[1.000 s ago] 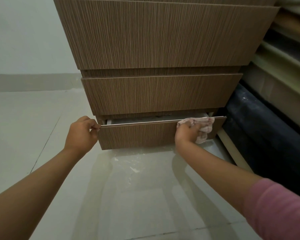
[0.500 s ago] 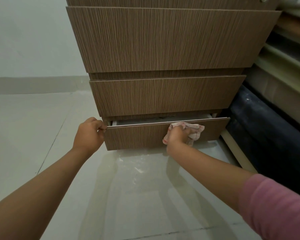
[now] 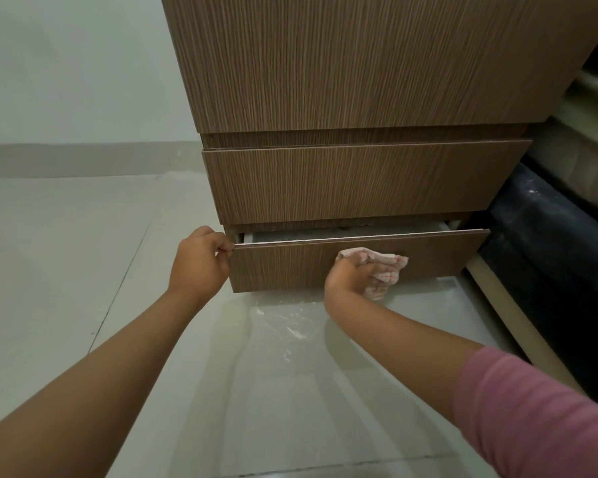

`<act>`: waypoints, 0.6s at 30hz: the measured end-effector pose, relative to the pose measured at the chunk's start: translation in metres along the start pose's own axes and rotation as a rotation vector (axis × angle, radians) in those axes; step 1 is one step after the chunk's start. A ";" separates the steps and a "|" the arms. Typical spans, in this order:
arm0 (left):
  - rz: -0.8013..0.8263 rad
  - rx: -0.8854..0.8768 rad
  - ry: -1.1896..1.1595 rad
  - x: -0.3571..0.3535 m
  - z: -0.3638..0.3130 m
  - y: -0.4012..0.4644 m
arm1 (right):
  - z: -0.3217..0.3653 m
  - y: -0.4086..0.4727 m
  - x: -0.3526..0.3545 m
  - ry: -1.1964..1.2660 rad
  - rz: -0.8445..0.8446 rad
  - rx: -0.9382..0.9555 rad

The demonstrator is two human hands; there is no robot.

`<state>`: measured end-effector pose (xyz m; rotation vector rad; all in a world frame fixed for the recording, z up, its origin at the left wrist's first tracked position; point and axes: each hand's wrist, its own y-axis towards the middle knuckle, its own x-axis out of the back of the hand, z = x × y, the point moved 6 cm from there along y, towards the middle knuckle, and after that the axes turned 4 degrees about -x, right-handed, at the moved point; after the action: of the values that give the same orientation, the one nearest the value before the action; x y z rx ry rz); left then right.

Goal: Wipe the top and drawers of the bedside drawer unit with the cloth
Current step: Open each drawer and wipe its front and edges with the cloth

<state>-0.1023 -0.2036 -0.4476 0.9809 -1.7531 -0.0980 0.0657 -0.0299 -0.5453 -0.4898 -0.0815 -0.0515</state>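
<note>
Right hand point(image 3: 351, 276) bunched around the pinkish cloth point(image 3: 382, 270), pressing it on the front of the bottom drawer point(image 3: 290, 267) – roughly mid-panel. Left hand point(image 3: 199, 262) pinching that drawer's top left corner, drawer pulled out a bit. Middle drawer point(image 3: 359, 182) shut above, pale floor point(image 3: 66, 253) below, pink sleeve point(image 3: 532, 415) on the right arm.
</note>
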 end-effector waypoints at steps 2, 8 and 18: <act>-0.002 0.002 -0.010 0.000 0.001 0.000 | -0.014 -0.002 -0.007 0.016 0.028 -0.066; -0.003 -0.008 -0.024 -0.001 0.005 0.000 | -0.017 -0.029 -0.025 -0.047 0.128 -0.018; 0.008 0.024 -0.037 -0.001 0.004 -0.001 | -0.003 -0.038 -0.031 -0.049 0.116 0.211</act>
<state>-0.1053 -0.2051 -0.4502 0.9945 -1.7955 -0.0904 0.0320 -0.0638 -0.5333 -0.2841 -0.1051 0.0822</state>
